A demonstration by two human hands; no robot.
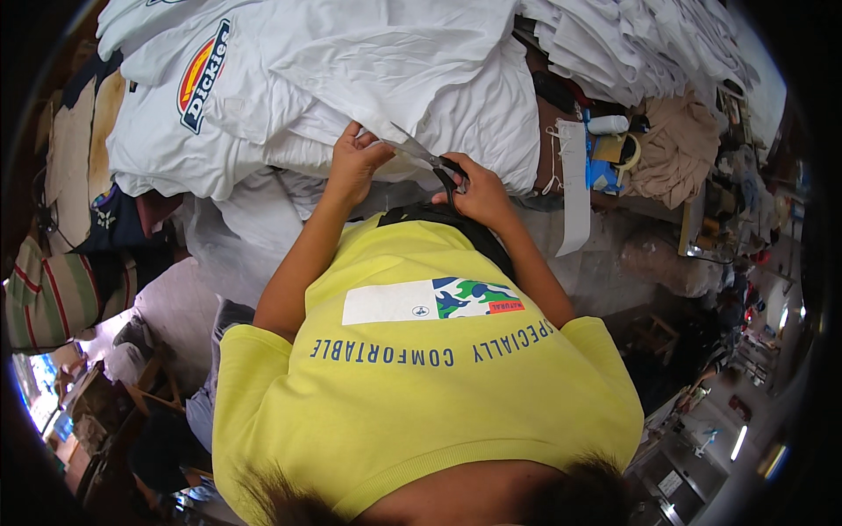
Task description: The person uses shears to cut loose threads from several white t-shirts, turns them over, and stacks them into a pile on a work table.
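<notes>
Left hand (353, 162): closed, pinching the edge of a white garment (412, 96) at the heap's front.
Scissors (427, 159): blades parted at the pinched edge, just beside the left fingers.
Right hand (478, 193): fingers closed through the scissor handles.
Progress: cutting judged under way; a tall stack of folded white garments (631, 44) is seen on the surface at right.

Up on our right we see a stack of folded white cloth (640, 44), with a beige fabric heap (675, 149) below it and a tape roll (627, 151) beside that. At far left sits what may be a striped bag (53, 294).
</notes>
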